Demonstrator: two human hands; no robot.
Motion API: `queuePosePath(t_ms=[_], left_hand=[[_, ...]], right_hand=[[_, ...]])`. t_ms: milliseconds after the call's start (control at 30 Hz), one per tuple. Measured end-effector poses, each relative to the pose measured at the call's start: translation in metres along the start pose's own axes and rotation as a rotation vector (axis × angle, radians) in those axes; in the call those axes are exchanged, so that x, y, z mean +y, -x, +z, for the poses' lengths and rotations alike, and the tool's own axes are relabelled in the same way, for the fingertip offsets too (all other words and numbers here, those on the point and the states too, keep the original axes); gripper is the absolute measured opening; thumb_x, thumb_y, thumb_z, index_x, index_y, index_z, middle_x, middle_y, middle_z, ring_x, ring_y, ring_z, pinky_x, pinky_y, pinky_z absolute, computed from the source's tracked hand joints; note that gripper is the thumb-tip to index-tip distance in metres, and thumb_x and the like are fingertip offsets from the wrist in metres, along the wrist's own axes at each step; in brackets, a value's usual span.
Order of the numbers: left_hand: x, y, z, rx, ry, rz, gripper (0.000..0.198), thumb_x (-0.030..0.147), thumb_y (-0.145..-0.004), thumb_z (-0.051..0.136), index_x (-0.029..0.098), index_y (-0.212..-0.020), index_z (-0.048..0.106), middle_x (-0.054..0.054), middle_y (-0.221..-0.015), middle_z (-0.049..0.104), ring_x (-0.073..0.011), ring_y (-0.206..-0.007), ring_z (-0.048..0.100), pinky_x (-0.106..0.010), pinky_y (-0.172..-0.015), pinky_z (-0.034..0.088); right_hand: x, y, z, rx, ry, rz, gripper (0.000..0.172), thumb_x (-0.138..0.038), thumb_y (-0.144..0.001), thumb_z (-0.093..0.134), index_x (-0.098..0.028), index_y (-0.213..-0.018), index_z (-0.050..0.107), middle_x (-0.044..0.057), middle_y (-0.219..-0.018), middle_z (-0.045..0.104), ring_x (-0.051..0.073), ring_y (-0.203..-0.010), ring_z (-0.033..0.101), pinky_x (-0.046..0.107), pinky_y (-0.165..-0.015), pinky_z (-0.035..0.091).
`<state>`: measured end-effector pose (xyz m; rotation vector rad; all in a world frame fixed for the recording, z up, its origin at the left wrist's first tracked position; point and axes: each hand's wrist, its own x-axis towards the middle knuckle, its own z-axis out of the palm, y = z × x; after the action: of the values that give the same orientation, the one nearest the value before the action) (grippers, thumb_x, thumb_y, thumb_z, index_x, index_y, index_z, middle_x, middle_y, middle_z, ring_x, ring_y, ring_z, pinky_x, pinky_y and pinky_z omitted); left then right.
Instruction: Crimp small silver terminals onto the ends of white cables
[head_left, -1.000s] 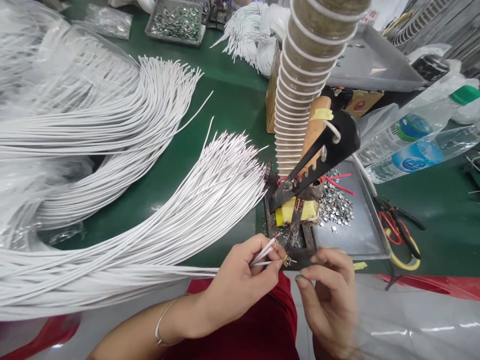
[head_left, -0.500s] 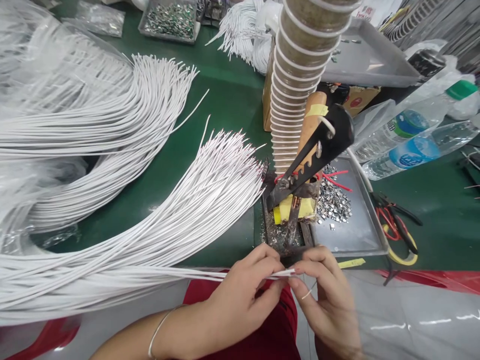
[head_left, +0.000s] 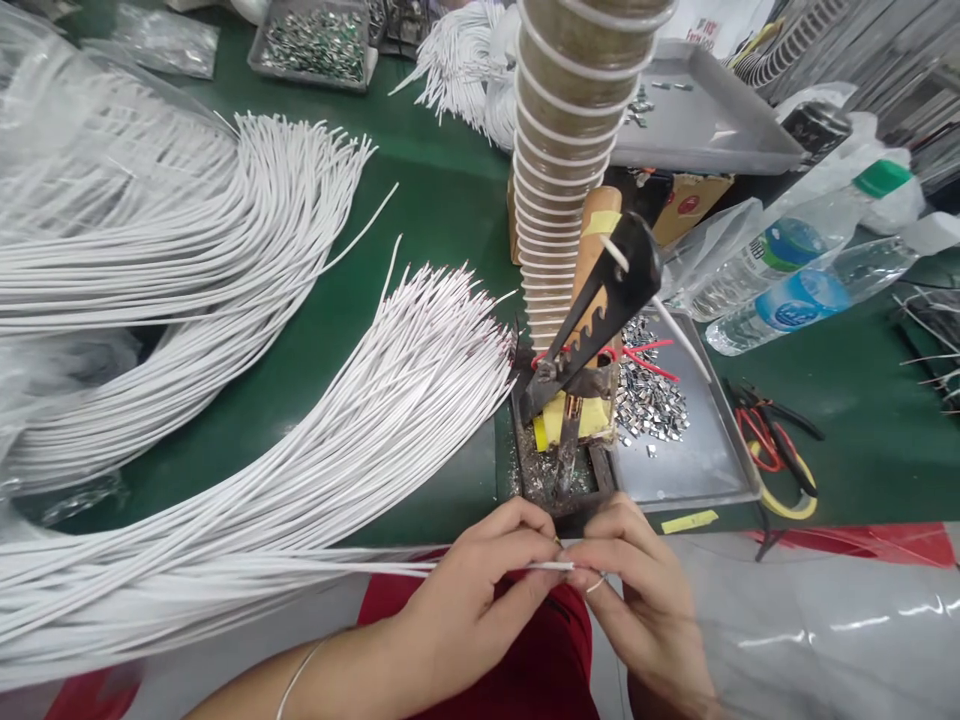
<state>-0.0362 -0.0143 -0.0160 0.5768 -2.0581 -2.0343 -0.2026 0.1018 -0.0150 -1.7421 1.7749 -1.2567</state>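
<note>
In the head view, your hands meet at the lower middle of the frame, and the white wires (head_left: 553,567) you are working on lie between them, their ends just at the right fingertips. Your left hand (head_left: 484,605) is closed, thumb pressed against the fingers, pinching these few wires; their tails run off to the lower left. Your right hand (head_left: 634,600) is curled in, thumb and forefinger pinched together with a short white strand (head_left: 595,584) poking out over the thumb; what else sits in that pinch is hidden.

To do this well, let the left hand stay the firm anchor, grip close behind the ends, and level the tips before applying any pressure. Let the right hand make small, light moves so that nothing bends. Mind your knuckles: the black notched bracket (head_left: 596,325) and what looks like a soldering iron (head_left: 598,235) stand just above them on the green desk (head_left: 450,200); whether it is hot, you cannot tell here.
</note>
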Motion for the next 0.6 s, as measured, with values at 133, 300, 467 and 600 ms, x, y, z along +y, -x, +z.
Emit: queuePosePath(t_ms=[133,300,467,600], left_hand=[[0.000,-0.001,0.000,0.025,0.008,-0.026,0.024,0.022,-0.103,0.050,0.016,-0.097,0.073,-0.005,-0.096,0.056,-0.0156,-0.089,0.055,-0.026,-0.083,0.045],[0.000,-0.001,0.000,0.095,0.080,-0.065,0.017,0.021,-0.101,0.052,0.016,-0.103,0.069,-0.005,-0.097,0.060,-0.0162,-0.088,0.057,-0.027,-0.079,0.045],[-0.002,-0.001,0.001,0.141,0.113,-0.053,0.014,0.020,-0.098,0.056,0.017,-0.093,0.068,-0.003,-0.092,0.059,-0.0146,-0.083,0.056,-0.026,-0.076,0.042],[-0.005,-0.003,0.000,0.194,0.174,-0.085,0.014,0.024,-0.097,0.060,0.016,-0.088,0.066,-0.001,-0.088,0.058,-0.0138,-0.079,0.054,-0.026,-0.074,0.041]], right_hand=[[0.019,-0.006,-0.018,0.119,0.256,0.074,0.018,-0.016,-0.098,0.057,-0.024,-0.108,0.069,0.003,-0.095,0.063,0.016,-0.088,0.061,0.029,-0.073,0.051],[0.070,-0.019,-0.037,0.225,0.668,0.131,0.019,-0.034,-0.100,0.058,-0.020,-0.103,0.070,0.008,-0.101,0.068,0.023,-0.096,0.062,0.039,-0.085,0.049],[0.088,-0.023,-0.037,0.209,0.681,0.164,0.022,-0.036,-0.098,0.057,-0.017,-0.092,0.068,0.009,-0.098,0.067,0.025,-0.097,0.061,0.041,-0.085,0.048],[0.063,-0.018,-0.032,0.242,0.547,0.187,0.009,-0.027,-0.099,0.058,-0.020,-0.098,0.063,0.003,-0.092,0.068,0.016,-0.080,0.061,0.030,-0.075,0.049]])
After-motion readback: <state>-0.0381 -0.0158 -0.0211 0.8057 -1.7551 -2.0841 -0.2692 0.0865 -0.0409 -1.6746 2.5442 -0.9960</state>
